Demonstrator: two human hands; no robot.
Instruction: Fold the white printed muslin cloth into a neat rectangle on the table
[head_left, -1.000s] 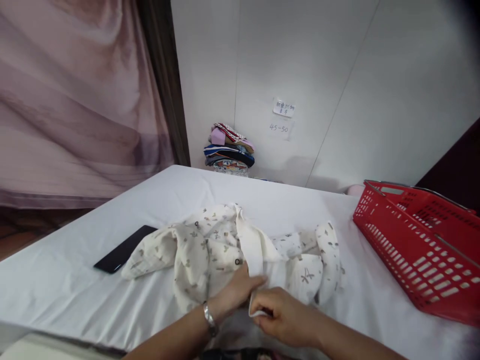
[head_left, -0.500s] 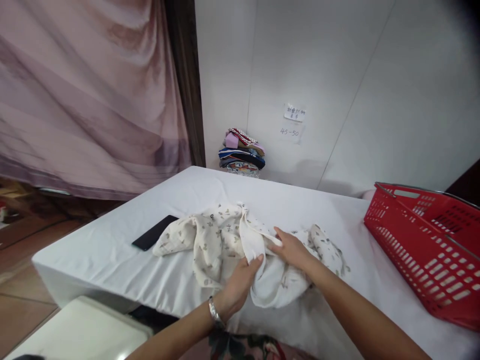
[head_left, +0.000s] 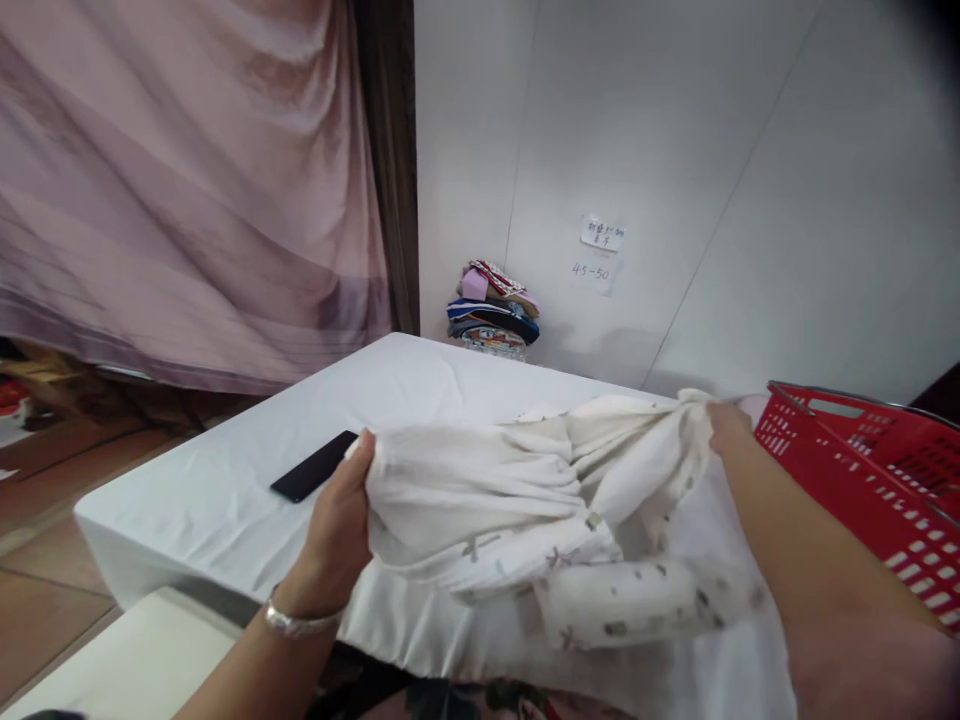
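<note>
A white garment point(head_left: 472, 490) with small grey-brown prints is stretched sideways above the table, its plain inner side partly showing. My left hand point(head_left: 339, 530), with a silver bracelet on the wrist, is closed on the garment's left edge, thumb on top. At the far right end, my right hand point(head_left: 726, 428) grips a bunched part of the cloth; most of its fingers are hidden. A printed sleeve or leg hangs below the middle, blurred by motion. Behind my left hand a black flat phone-like slab point(head_left: 315, 467) lies on the table.
A white cloth covers the table point(head_left: 420, 385). To the right stands a red perforated basket point(head_left: 840, 460), close to my right forearm. Folded clothes point(head_left: 493, 308) are stacked by the wall beyond the far edge. A pink curtain point(head_left: 187, 180) hangs at left, and a white stool-like surface point(head_left: 142, 660) sits below.
My hands have moved from close together at the garment's middle to far apart. The garment is now lifted and pulled taut between them, with its plain inner side spread out.
</note>
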